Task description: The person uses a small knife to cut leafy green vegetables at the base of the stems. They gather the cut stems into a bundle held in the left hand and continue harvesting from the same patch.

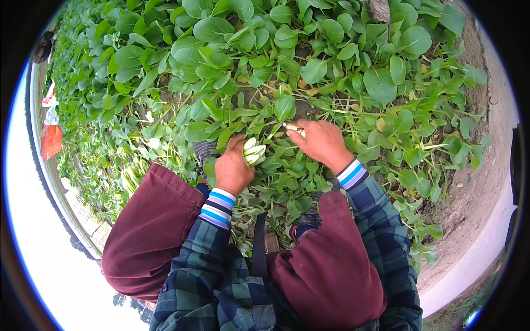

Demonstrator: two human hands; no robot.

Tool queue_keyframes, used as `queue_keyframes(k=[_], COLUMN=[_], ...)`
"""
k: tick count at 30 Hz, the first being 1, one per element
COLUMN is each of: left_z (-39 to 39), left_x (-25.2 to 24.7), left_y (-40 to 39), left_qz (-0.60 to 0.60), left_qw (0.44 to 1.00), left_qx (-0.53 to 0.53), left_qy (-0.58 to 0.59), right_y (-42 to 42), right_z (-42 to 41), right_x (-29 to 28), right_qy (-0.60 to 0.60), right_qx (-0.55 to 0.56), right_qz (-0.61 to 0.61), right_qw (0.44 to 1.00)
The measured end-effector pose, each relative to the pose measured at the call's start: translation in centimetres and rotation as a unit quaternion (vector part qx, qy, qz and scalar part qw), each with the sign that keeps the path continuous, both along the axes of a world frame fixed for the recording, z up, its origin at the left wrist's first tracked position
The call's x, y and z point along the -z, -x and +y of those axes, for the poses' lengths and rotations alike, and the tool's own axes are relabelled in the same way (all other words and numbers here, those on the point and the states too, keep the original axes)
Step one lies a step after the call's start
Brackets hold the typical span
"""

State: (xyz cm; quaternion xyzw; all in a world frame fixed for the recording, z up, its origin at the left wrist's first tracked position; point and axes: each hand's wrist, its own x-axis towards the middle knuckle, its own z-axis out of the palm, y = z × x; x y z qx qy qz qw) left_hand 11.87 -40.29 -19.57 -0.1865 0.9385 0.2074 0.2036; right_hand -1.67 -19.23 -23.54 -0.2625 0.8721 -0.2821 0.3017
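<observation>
My left hand (232, 171) is closed around a bunch of leafy greens (254, 152), whose pale cut stem ends point up and to the right. The leaves of that bunch are mostly hidden below my hand. To its right, my right hand (322, 142) grips a small knife by its light-coloured handle (293, 126). Most of the blade cannot be made out among the leaves. Just beyond the knife tip stands a small leafy plant (285, 108) with a broad rounded leaf. Low greens (285, 176) cover the ground between my hands and my feet.
Dense uncut greens (211, 31) fill the far side. A pile of pale-stemmed greens (134, 173) lies beside my left knee (157, 223). An orange-red bag (51, 141) and pale crates (85, 207) are at the far left. Bare soil (459, 207) borders the bed on the right.
</observation>
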Motion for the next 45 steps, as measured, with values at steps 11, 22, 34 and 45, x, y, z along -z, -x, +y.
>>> queue_keyframes(k=[11, 22, 34, 45], left_z=[1.9, 2.7, 2.2, -4.1], left_x=[-6.3, -8.8, -4.8, -3.2], left_y=[3.9, 5.3, 3.9, 3.1], left_qz=[0.026, 0.078, 0.037, -0.083], left_qw=[0.929, 0.832, 0.891, 0.973], left_qx=[-0.065, -0.212, -0.171, 0.130], left_qy=[-0.363, -0.506, -0.419, 0.171], right_y=[-1.6, -1.8, -3.9, -3.5], right_z=[2.2, 1.1, -1.5, -3.6], right_x=[-2.9, -4.6, -2.5, -1.0], right_qy=[0.334, 0.407, 0.345, 0.064], right_qx=[0.292, 0.317, 0.296, 0.049], right_qz=[-0.351, -0.407, -0.322, -0.100], right_qw=[0.824, 0.754, 0.831, 0.992])
